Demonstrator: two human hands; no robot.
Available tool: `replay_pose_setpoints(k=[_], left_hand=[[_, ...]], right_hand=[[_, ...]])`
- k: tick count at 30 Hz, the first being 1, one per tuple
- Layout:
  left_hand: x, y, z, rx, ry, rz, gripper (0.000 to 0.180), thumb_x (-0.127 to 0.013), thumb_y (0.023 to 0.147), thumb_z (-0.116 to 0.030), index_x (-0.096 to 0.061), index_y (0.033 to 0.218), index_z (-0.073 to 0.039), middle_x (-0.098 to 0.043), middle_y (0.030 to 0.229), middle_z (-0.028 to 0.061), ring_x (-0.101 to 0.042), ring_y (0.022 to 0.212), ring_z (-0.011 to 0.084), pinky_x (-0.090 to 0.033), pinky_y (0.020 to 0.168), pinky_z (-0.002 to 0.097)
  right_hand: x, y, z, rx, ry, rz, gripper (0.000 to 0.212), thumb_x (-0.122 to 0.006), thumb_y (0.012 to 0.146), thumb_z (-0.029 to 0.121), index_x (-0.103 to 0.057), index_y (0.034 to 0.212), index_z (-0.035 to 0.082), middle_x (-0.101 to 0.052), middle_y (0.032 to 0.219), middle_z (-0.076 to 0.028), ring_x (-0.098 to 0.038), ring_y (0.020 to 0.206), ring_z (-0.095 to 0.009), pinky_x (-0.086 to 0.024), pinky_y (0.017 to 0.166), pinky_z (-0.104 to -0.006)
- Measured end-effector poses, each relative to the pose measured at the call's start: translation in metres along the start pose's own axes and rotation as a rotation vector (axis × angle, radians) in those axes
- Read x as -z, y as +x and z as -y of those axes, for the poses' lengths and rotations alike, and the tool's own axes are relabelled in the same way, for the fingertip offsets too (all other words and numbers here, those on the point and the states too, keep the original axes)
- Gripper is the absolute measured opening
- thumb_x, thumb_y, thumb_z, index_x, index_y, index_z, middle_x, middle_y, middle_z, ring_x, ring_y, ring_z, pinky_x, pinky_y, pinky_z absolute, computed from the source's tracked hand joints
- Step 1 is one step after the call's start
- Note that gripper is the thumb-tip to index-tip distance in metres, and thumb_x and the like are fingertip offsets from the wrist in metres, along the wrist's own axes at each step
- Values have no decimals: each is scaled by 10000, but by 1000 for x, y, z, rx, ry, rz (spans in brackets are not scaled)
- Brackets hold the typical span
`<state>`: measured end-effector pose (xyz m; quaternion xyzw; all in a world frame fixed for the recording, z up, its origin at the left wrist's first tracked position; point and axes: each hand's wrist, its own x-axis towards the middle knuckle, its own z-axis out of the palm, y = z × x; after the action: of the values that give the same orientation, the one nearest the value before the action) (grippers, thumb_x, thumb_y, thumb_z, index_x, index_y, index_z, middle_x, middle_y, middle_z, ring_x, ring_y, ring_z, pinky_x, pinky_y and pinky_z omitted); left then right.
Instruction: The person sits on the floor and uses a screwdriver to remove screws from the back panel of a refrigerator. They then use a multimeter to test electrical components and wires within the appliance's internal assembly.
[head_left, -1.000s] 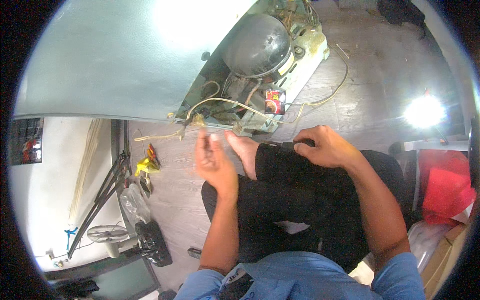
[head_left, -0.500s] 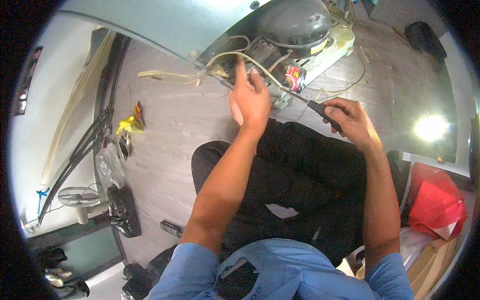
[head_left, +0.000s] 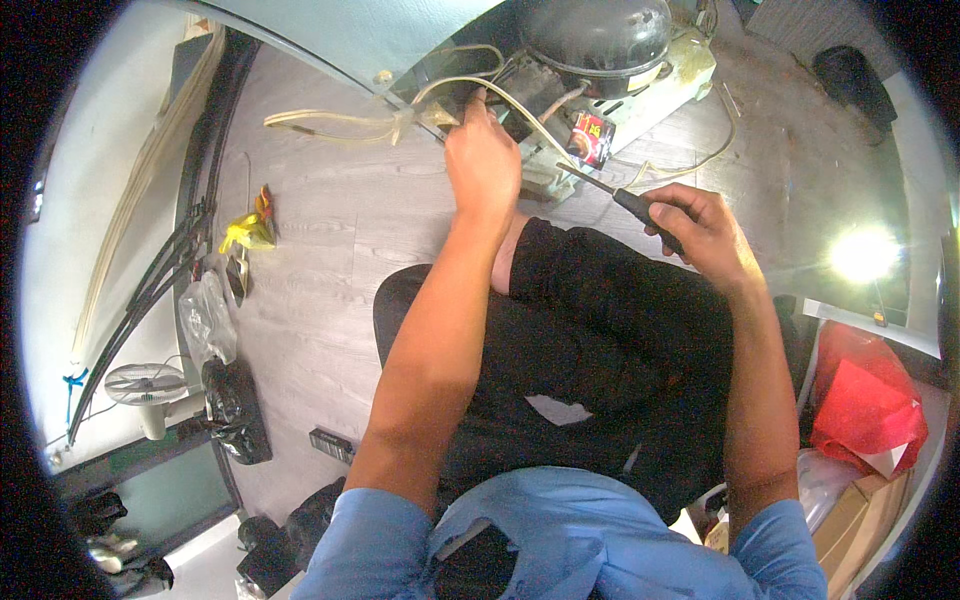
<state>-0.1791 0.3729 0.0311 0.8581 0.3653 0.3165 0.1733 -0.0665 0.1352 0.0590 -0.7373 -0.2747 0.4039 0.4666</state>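
Note:
My right hand (head_left: pixel 705 232) is closed round the black handle of a screwdriver (head_left: pixel 640 212). Its metal shaft points up and left, toward the base of an appliance. My left hand (head_left: pixel 483 165) reaches among dark parts beside a black dome-shaped compressor (head_left: pixel 597 38). Its fingers look bent and drawn together, but the tips are lost among those parts, and what they hold cannot be made out. A cream cable (head_left: pixel 515 100) arches over that spot, and its loose loop (head_left: pixel 330 128) sticks out to the left. Right of the left hand, a red and black label (head_left: pixel 590 140) shows beneath the compressor.
The light blue appliance panel (head_left: pixel 350 35) spans the top. A bright lamp (head_left: pixel 864 256) shines at the right, above a red bag (head_left: pixel 870 415). At the left are a yellow bag (head_left: pixel 248 233), black tubes (head_left: pixel 150 300) and a small fan (head_left: pixel 146 385). My black-trousered legs (head_left: pixel 610 350) fill the middle.
My left hand has turned back-up and moved slightly up and left, its fingers now in among the dark parts. My right hand still holds the screwdriver in nearly the same place.

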Motion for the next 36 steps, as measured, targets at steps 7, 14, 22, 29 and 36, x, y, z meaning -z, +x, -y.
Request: replay_pose_setpoints(k=[7, 14, 22, 29, 36], left_hand=[[-24, -16, 6, 99, -23, 6, 612, -531, 890, -125, -348, 1461, -2, -611, 1160, 260, -624, 1026, 423, -504, 865, 478], [11, -22, -13, 124, 225, 286, 570, -529, 864, -120, -383, 1411, -51, -608, 1095, 290, -639, 972, 439, -491, 882, 531], [40, -71, -7, -62, 86, 524, 200, -553, 851, -154, -689, 838, -8, -687, 802, 249, -701, 771, 399, -558, 703, 502], [31, -63, 10, -20, 77, 61, 278, -635, 862, -188, -671, 1122, -96, -671, 824, 280, -687, 808, 399, -518, 797, 502], [4, -14, 5, 71, 306, 431, 266, -500, 910, -129, -607, 1140, -48, -706, 837, 208, -714, 846, 346, -499, 805, 533]], right_hand=[[0, -1, 4, -5, 3, -12, 290, -606, 924, 253, -685, 1055, 7, -654, 784, -42, -571, 649, -111, -482, 605, -271], [0, 2, -4, -40, -26, -26, 303, -604, 916, 254, -681, 1093, 21, -677, 819, -45, -575, 638, -93, -435, 533, -249], [-2, 5, -5, -53, -42, -9, 308, -581, 932, 223, -663, 1137, 7, -667, 817, -47, -554, 605, -78, -393, 492, -212], [-5, 5, -2, -57, -78, 15, 304, -586, 939, 196, -656, 1169, 11, -661, 825, -36, -548, 616, -68, -393, 497, -204], [16, 0, 1, 182, -74, -202, 248, -734, 832, 239, -651, 976, 55, -613, 770, 20, -511, 651, -67, -390, 602, -218]])
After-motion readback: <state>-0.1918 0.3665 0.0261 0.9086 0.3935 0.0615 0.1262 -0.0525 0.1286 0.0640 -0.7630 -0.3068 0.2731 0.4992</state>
